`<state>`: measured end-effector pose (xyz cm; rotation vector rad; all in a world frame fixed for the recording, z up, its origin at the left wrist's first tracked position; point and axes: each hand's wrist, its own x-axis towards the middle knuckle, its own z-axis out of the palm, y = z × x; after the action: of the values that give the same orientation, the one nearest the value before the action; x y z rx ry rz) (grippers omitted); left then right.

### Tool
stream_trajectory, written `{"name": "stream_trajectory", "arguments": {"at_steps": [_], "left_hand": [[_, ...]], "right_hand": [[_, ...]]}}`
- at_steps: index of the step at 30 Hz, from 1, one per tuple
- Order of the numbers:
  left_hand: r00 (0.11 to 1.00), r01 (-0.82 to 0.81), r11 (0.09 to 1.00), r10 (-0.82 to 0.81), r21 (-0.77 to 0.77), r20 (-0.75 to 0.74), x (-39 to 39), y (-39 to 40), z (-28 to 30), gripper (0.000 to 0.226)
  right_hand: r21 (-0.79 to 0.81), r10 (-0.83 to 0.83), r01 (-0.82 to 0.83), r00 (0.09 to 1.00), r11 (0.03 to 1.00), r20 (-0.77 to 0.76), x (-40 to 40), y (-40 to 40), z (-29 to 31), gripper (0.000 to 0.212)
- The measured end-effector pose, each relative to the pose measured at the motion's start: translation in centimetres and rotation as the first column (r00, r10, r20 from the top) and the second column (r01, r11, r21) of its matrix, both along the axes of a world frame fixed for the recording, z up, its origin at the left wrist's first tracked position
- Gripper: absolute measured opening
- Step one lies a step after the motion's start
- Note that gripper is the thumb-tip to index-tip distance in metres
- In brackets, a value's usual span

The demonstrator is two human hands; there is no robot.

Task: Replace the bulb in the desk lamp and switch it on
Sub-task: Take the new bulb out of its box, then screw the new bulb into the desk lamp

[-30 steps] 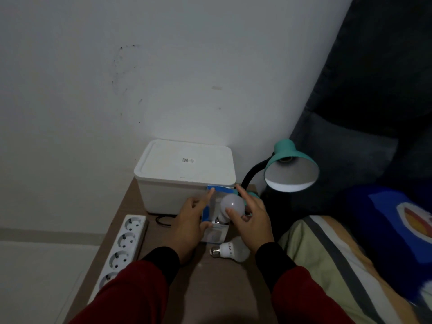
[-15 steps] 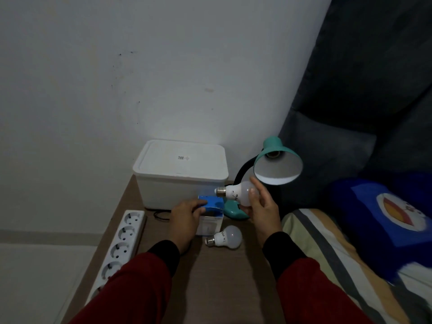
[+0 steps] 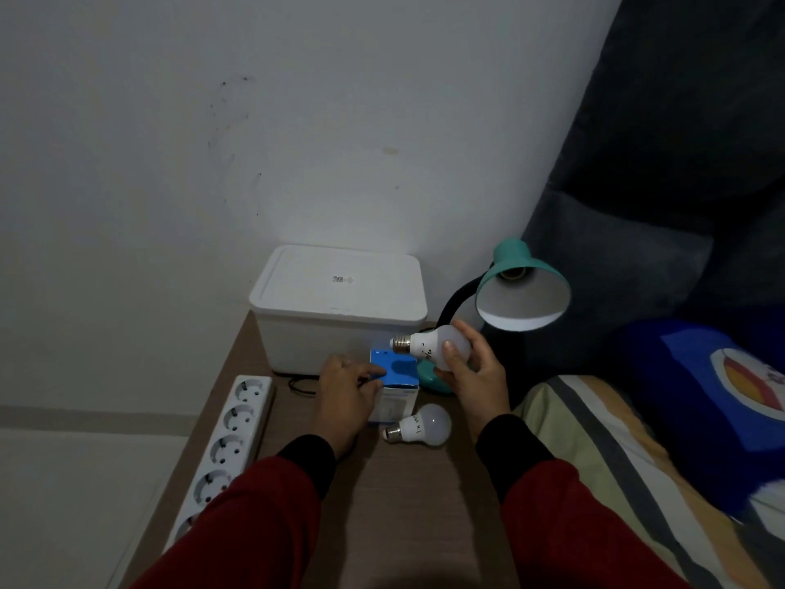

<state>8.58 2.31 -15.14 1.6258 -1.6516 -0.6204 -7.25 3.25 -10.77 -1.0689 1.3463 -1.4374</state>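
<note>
Near the frame's centre we see the right hand (image 3: 471,376) grasping a white bulb (image 3: 433,346), its screw base pointing left, below the teal lamp shade (image 3: 522,286). The shade's socket looks empty, though dim light blurs it. The left hand (image 3: 344,397) rests on a blue box (image 3: 395,376), fingers curled; whether it grips, we cannot tell. A second bulb (image 3: 418,427) lies on the table (image 3: 403,503). The power strip (image 3: 225,444) is cut off at lower left.
</note>
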Motion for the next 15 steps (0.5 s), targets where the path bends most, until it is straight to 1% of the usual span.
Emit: {"name": "stream_trajectory", "arguments": {"at_steps": [4, 6, 9, 12, 13, 15], "left_hand": [[1.000, -0.001, 0.999, 0.000, 0.036, 0.015, -0.1, -0.3, 0.0, 0.019], [0.998, -0.008, 0.998, 0.005, 0.063, 0.059, -0.1, -0.7, 0.3, 0.021], [0.995, -0.012, 0.999, 0.007, 0.052, 0.100, -0.4, -1.4, 1.2, 0.023], [0.997, 0.010, 0.999, -0.007, -0.032, 0.080, -1.2, -2.4, 3.8, 0.026], [0.998, 0.027, 0.996, -0.023, -0.080, 0.058, -1.8, -2.8, 5.0, 0.026], [0.998, 0.064, 0.982, -0.063, -0.178, 0.015, -3.3, -3.4, 7.5, 0.024]], "right_hand": [[0.034, 0.002, -0.001, 1.000, 0.999, -0.002, 0.1, 0.5, -0.1, 0.048], [0.026, -0.029, 0.029, 1.000, 0.999, 0.000, 0.2, 1.0, 0.1, 0.049], [-0.051, -0.133, 0.135, 0.990, 0.989, 0.042, 0.4, 2.1, 0.8, 0.049], [-0.139, -0.258, 0.280, 0.953, 0.950, 0.159, 0.7, 3.1, 1.5, 0.059], [-0.157, -0.303, 0.334, 0.933, 0.929, 0.193, 0.7, 3.3, 1.8, 0.057], [-0.156, -0.414, 0.454, 0.880, 0.877, 0.235, 0.6, 3.4, 2.4, 0.047]]}}
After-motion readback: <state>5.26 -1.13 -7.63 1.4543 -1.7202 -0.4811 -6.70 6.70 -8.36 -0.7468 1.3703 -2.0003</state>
